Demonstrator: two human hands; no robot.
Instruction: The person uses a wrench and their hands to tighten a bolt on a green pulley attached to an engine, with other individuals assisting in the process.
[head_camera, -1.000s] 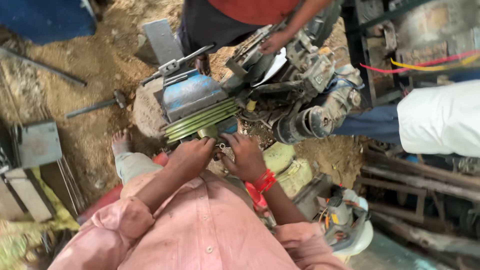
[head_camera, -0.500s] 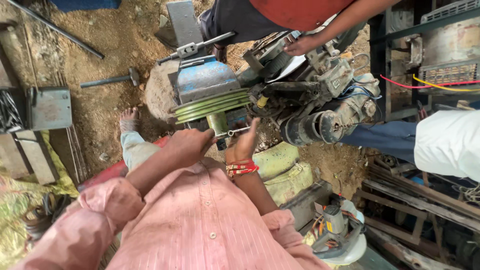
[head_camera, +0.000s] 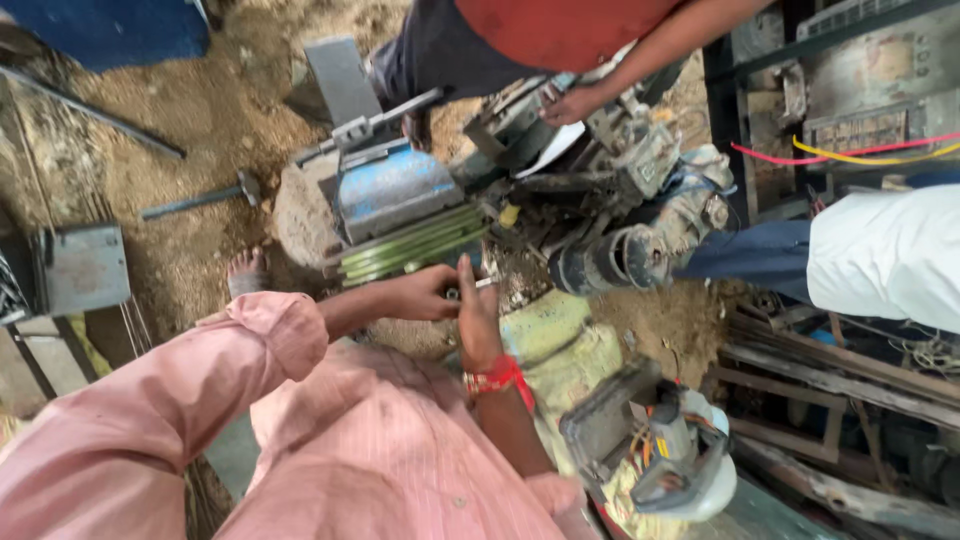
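Green grooved pulley (head_camera: 410, 250) sits at frame centre, under the blue engine cover (head_camera: 395, 190). Left hand (head_camera: 425, 293) is clenched around a small metal part (head_camera: 452, 293) just below the pulley. Right hand (head_camera: 478, 320), fingers extended, rests against the same part. Another person's hand (head_camera: 572, 103) rests on the engine (head_camera: 610, 180), upper centre.

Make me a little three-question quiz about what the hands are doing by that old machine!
1. True or false: the left hand and right hand meet just below the green grooved pulley.
2. What colour is the band on the right wrist?
A. blue
B. red
C. white
3. Fill in: another person's hand rests on ___ of the machine.

Key: 1 true; 2 B; 3 top
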